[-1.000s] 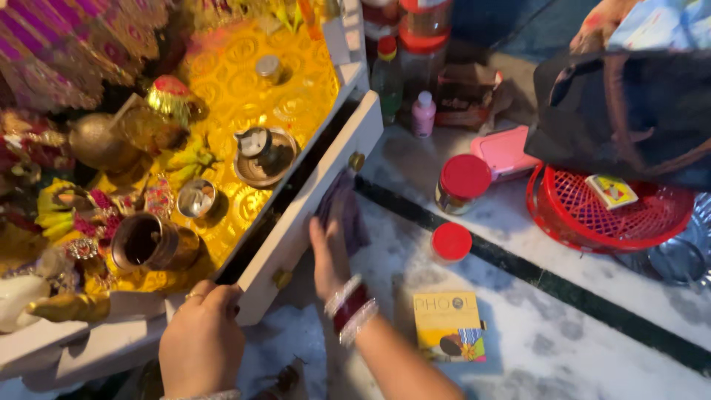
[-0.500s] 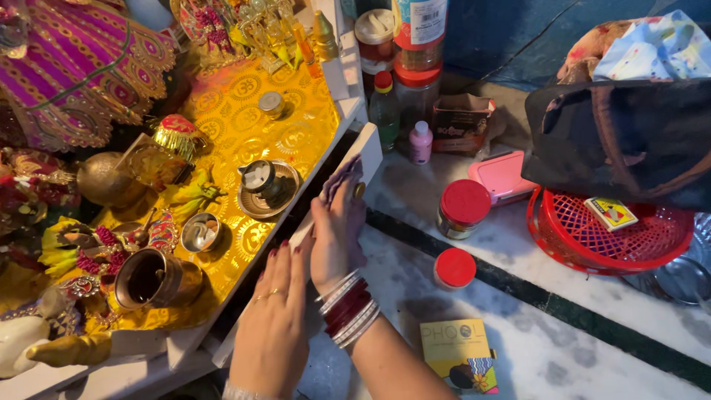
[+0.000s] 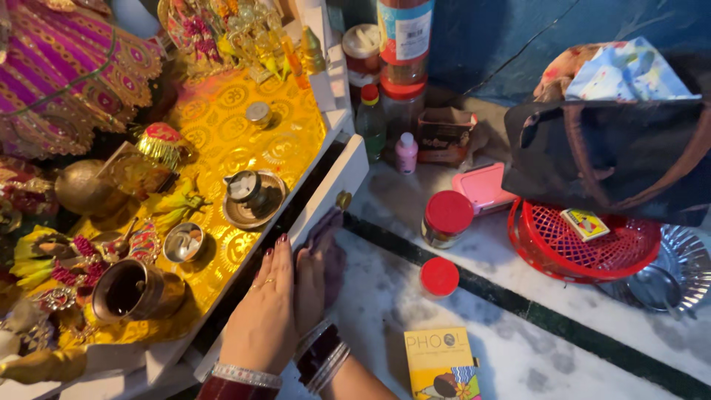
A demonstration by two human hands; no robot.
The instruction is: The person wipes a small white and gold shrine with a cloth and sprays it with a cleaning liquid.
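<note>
**Two hands on a white drawer front beside the golden shrine cloth**

Counted: two hands, one white drawer front (image 3: pixel 335 194) with one brass knob (image 3: pixel 343 200), two loose red-lidded jars on the marble floor (image 3: pixel 518 348), one red mesh basket (image 3: pixel 585 252), one dark bag (image 3: pixel 615 159), one pink box (image 3: pixel 483 187).

The left hand (image 3: pixel 265 315) lies flat, fingers straight and close together, palm down on the drawer's upper edge; a ring shows on one finger and a silver bangle at the wrist. The right hand (image 3: pixel 315 285) sits just beside it, touching it, fingers pressed against the drawer face and over a dark purple cloth (image 3: pixel 326 248); whether it grips the cloth I cannot tell. Dark and silver bangles ring that wrist.

The drawer stands slightly out from the white shelf, its knob just above the cloth.

Packages: a yellow rectangular box (image 3: pixel 442 364) lies flat near the right forearm. A small yellow matchbox (image 3: pixel 585 224) rests inside the basket. The taller jar (image 3: pixel 446 219) stands near the knob; the lower jar (image 3: pixel 439 277) stands between it and the yellow box. A small pink bottle (image 3: pixel 406 153) stands by the wall
</note>
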